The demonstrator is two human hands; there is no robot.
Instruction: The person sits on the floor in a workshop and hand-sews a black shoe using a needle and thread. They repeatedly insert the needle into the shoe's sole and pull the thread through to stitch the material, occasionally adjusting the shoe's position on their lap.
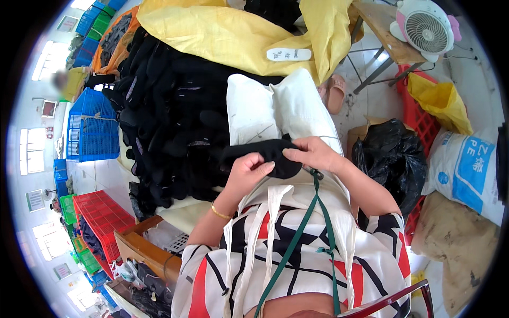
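Over my lap, a black sock (268, 152) is stretched between my two hands. My left hand (248, 170) grips its left part, thumb on top and fingers curled beneath. At the sock's right end, my right hand (317, 153) pinches the cloth between thumb and fingers. A green cord (307, 214) runs from my neck to a small dark metal tool (315, 173) just below my right hand; its kind is partly hidden. A white cloth apron (254, 108) covers my legs. To the left lies a big heap of black socks (169, 122).
Yellow sacking (212, 34) lies beyond the heap, with a white insole-shaped piece (289, 54) on it. Blue (93, 124) and red crates (103, 220) stand left. At right are a black plastic bag (389, 153), a white sack (461, 169) and a fan (426, 29) on a table.
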